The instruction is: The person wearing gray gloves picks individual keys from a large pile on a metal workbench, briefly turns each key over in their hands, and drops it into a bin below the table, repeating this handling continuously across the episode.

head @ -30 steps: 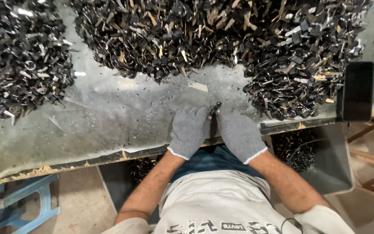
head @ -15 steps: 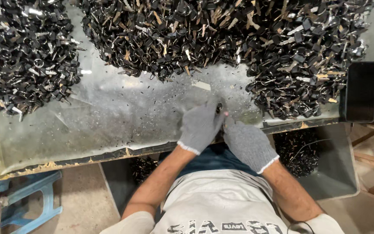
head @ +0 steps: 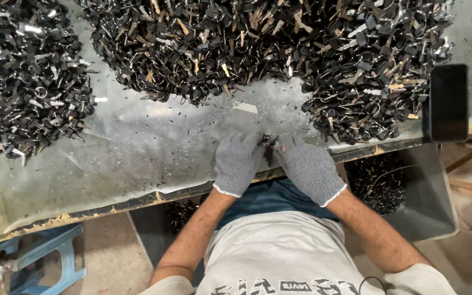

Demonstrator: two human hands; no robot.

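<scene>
Both gloved hands — left hand (head: 238, 163) and right hand (head: 308, 168) — meet at the table (head: 137, 147) edge, fingertips pinched on a small dark metal piece (head: 269, 141). Heaps of dark parts (head: 258, 43) lie beyond — a phone (head: 448, 102) at right.

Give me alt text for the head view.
Two grey-gloved hands, left hand and right hand, meet over a small dark metal piece on a scuffed table. Heaps of similar black parts lie beyond; a dark phone lies right.

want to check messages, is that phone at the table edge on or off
Off or asleep: the phone's screen is plain black, lying flat beside the key pile.
</scene>
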